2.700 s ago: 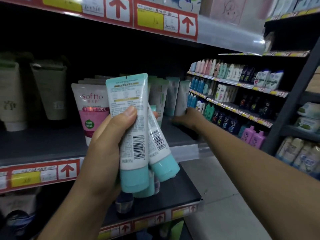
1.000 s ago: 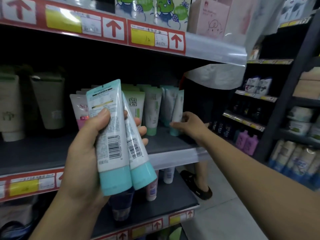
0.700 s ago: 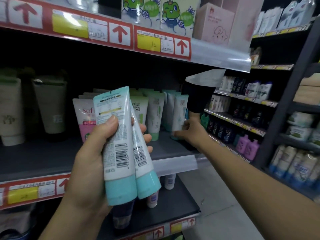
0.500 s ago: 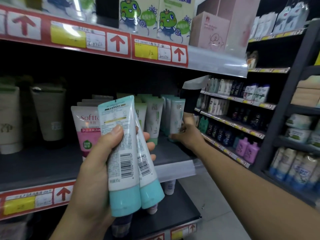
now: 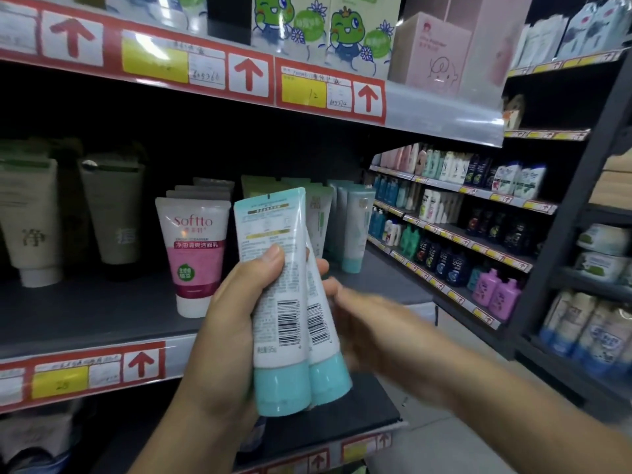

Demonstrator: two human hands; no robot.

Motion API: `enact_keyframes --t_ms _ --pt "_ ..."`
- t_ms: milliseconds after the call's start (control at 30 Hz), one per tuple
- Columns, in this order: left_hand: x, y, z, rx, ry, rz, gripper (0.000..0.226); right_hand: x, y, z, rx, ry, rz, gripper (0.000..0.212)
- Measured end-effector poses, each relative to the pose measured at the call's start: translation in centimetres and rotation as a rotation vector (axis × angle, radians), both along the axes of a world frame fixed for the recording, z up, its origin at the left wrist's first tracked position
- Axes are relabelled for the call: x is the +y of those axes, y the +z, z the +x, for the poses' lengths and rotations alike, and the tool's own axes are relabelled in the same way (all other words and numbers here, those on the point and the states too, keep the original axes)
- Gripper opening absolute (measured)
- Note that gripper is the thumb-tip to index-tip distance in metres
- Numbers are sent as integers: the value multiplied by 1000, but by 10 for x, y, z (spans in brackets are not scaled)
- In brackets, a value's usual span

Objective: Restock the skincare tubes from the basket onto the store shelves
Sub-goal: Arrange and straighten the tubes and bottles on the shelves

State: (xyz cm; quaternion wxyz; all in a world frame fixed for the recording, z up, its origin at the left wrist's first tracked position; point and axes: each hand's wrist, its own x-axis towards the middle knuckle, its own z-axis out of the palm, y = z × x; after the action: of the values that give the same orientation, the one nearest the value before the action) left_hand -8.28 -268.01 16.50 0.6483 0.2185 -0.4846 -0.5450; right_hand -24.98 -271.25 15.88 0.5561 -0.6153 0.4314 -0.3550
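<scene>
I have my left hand [image 5: 236,323] wrapped around two teal-capped tubes [image 5: 287,302], held caps down in front of the middle shelf [image 5: 85,323], thumb pressing across the nearer tube's printed back and fingertips curling round the far side past the second tube. My right hand [image 5: 359,319] sits just right of the pair, level with the barcodes, blurred with motion; its fingers look loosely extended toward the tubes, but I cannot tell whether they touch anything.

On the middle shelf, right of the pink Softto tube [image 5: 196,254], stands a row of matching pale tubes [image 5: 354,227], caps down, and that looks to me like where these two belong.

My read on handling: these are light, soft-walled plastic tubes that give under a squeeze, with a glossy skin that could slide (especially two pressed together in one grip). The cap is the stiff part and the flat base they must stand on. I would take one tube with the right hand around its mid-body, just above the cap, thumb on one face and fingers on the other, firm without crushing. Set down on its cap it will be top-heavy and easily tipped, so it wants to be nestled against the row on the middle shelf.
</scene>
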Motion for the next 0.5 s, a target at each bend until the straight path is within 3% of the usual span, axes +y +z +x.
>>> enact_keyframes --t_ms 67,200,333,500 --pt "-4 -8 -5 8 -22 40 42 23 -12 2 -262 140 272 47" --pt "2 -6 -18 113 -117 133 33 31 -12 -15 -381 255 291 55" --pt "9 -3 -21 51 -103 165 39 22 -7 -33 -234 246 158 71" --pt "8 -8 -16 -364 371 12 12 -1 25 -43 41 -86 -134 50"
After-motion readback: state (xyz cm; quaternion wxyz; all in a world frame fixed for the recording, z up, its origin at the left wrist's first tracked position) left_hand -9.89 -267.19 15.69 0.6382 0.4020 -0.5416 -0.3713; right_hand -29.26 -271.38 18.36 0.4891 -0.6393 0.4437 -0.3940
